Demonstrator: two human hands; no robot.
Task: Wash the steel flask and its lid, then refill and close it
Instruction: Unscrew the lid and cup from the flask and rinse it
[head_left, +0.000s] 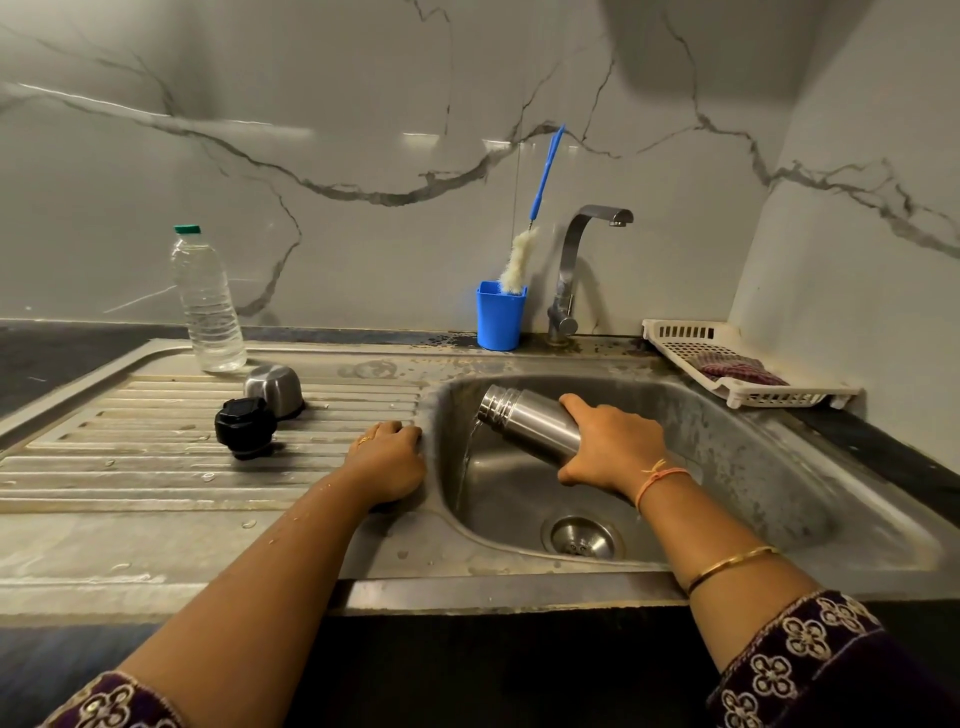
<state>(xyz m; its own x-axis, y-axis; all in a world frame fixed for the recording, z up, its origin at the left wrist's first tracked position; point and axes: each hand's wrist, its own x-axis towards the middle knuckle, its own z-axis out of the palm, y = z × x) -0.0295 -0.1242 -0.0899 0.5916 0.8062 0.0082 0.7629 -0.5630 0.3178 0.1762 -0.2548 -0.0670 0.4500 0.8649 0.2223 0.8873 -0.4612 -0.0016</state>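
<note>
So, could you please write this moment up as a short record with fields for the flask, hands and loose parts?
flask: steel flask tilted mouth-down over the sink, water pouring out
right hand: grips the flask body
left hand: rests on the sink rim, holding nothing
loose parts: black stopper and steel cup on the drainboard
bottle: plastic bottle, capped, upright on the drainboard

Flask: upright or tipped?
Tipped. The flask lies nearly on its side over the sink, mouth lowest, water running out, right hand gripping its base end.
</note>
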